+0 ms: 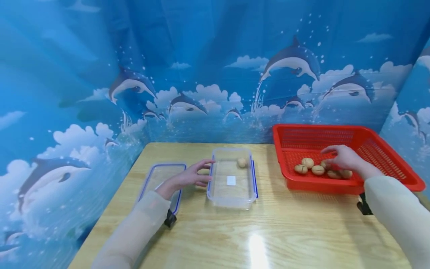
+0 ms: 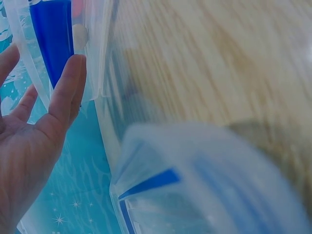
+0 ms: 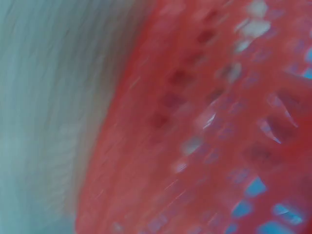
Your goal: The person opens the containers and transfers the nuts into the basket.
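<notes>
A clear plastic container [image 1: 220, 194] with a single walnut [image 1: 242, 162] in it stands on the table. At its left side is my left hand [image 1: 190, 176], fingers spread and fingertips at the wall. The left wrist view shows the same hand [image 2: 39, 126] by a blue clip [image 2: 56, 41] of the container. Over to the right, my right hand [image 1: 346, 160] reaches into a red basket [image 1: 319, 188], fingers apart just over several walnuts [image 1: 317, 170]. The right wrist view is blurred and shows the basket's slotted wall [image 3: 146, 146] but no fingers.
A clear lid with a blue seal [image 1: 168, 170] lies left of the container, partly under my left forearm. A dolphin-print curtain [image 1: 208, 74] hangs behind the wooden table [image 1: 208, 239]. The basket stands at the table's right side.
</notes>
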